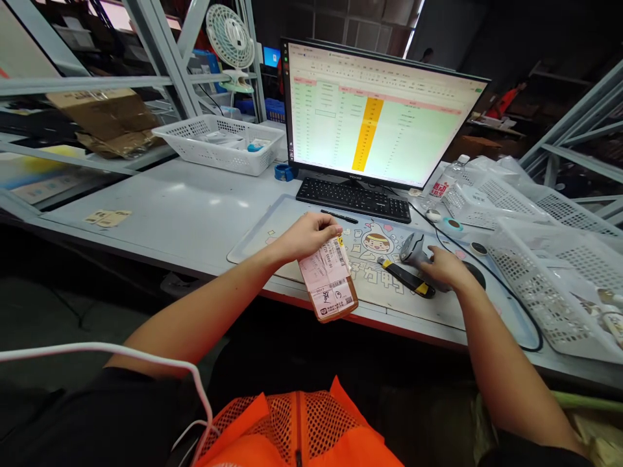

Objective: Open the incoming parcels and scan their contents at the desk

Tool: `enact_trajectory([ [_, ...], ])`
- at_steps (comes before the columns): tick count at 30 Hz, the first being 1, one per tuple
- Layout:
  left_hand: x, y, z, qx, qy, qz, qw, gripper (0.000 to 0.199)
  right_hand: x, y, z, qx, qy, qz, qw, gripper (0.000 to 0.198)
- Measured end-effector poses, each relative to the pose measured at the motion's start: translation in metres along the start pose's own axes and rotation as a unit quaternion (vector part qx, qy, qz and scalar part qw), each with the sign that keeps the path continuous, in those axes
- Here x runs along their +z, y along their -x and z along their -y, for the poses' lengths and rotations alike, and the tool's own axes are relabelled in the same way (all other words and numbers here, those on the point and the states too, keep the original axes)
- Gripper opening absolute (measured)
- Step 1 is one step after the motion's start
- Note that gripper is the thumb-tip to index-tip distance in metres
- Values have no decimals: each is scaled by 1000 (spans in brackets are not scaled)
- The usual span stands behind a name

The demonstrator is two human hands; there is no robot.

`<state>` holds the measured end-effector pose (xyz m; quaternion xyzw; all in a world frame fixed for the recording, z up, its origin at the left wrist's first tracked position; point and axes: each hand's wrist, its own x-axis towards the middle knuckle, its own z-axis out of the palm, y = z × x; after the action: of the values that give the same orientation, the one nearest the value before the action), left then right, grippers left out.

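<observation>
In my left hand (311, 235) is a small brown parcel (328, 279) with a pink-white shipping label facing up. The fingers pinch its top edge, and it hangs over the front edge of the desk mat (272, 243). My right hand (445, 266) is on a grey barcode scanner (413, 250), its fingers wrapped around the handle, which they partly hide. Just left of the scanner lies a yellow and black utility knife (406, 277). A black pen (339, 216) rests on the mat behind the parcel.
A monitor (379, 117) showing a spreadsheet stands behind a black keyboard (353, 200). White baskets sit at left (224, 146) and right (549, 292). A bottle (448, 178), a blue tape roll (283, 172) and a scanner cable (487, 269) are also on the desk.
</observation>
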<state>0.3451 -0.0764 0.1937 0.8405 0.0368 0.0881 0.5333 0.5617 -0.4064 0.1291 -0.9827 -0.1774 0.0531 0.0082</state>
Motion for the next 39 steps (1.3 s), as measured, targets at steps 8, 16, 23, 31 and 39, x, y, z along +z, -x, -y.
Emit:
enact_trajectory([
  [8, 2, -1, 1, 43, -70, -33, 996, 24, -20, 11, 20, -17, -6, -11, 1000, 43],
  [16, 5, -15, 2, 69, -124, -21, 990, 25, -131, 117, 55, -292, -69, -102, 948, 19],
  [23, 7, -21, -1, 74, -112, -4, 991, 27, -148, 151, 94, -405, 25, -143, 903, 11],
  [31, 8, -23, -4, 78, -114, 7, 990, 27, -150, 153, 98, -381, 38, -132, 914, 18],
  [39, -11, -31, 22, 46, -46, -2, 998, 28, -123, 114, 73, -320, -62, -113, 939, 19],
])
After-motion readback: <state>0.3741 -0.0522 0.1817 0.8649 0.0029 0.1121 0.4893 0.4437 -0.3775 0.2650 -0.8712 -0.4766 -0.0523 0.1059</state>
